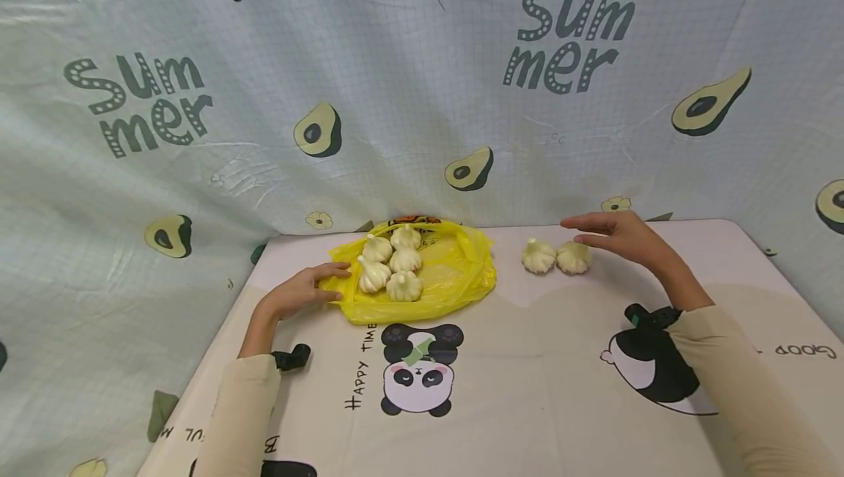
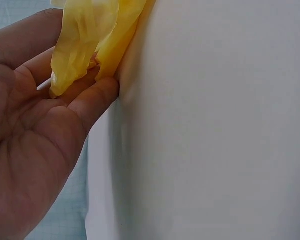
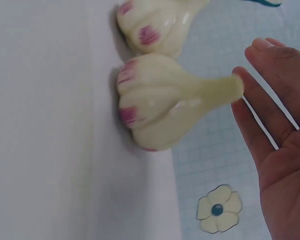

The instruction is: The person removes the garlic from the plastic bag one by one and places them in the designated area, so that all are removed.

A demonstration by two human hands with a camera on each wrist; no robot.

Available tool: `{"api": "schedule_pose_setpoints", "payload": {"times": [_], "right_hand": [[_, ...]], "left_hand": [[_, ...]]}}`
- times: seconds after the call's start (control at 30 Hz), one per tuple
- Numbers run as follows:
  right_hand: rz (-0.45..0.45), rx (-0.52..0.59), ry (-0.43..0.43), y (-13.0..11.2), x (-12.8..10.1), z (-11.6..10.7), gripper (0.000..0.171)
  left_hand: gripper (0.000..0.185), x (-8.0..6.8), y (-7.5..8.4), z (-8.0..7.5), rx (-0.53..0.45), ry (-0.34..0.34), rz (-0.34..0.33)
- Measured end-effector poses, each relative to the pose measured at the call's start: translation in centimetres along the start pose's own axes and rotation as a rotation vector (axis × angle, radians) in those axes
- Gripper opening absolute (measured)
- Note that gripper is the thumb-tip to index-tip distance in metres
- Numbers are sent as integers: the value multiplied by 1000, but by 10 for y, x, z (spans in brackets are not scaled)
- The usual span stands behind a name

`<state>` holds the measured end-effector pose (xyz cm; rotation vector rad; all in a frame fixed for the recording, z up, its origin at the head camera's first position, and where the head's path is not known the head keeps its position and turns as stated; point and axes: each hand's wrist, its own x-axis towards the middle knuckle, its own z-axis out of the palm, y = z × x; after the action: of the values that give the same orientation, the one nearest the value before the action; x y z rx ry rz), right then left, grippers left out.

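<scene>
My left hand (image 1: 305,289) is at the left edge of a yellow plastic bag (image 1: 455,294), touching it with finger and thumb spread apart. In the left wrist view, a flap of the yellow bag (image 2: 87,42) hangs in front of the fingers and hides some fingertips. Several garlic bulbs (image 1: 404,260) sit in the bag's opening, toward its left side. My right hand (image 1: 616,237) hovers beside two more garlic bulbs, the nearer one (image 1: 574,258) and another (image 1: 539,256). Its fingers are extended, near the stem of the closer bulb (image 3: 160,102), and hold nothing.
A pale tablecloth (image 1: 501,367) with printed pandas and lettering covers the table. Behind it hangs a light curtain (image 1: 395,81) printed with avocados and words, close to the bag and bulbs. A black strap device (image 1: 293,357) is on the left wrist, another (image 1: 649,316) on the right.
</scene>
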<state>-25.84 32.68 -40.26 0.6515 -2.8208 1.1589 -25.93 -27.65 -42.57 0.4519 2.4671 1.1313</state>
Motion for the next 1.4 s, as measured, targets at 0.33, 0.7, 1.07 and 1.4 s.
{"api": "schedule_pose_setpoints", "payload": {"times": [0.33,0.7,1.07,1.4], "right_hand": [[-165,10,-18,-28,9,11,32],[-301,14,-112,-56,28,36,33],[-399,160,-144,-75,43,65,32],[-496,153,-175,-86,62,95,29]], "left_hand": [[51,-2,1,-1,-7,1,-3],[51,-1,0,0,-1,-1,2],[52,-2,-1,1,1,7,17],[52,-1,-2,1,1,8,22]]}}
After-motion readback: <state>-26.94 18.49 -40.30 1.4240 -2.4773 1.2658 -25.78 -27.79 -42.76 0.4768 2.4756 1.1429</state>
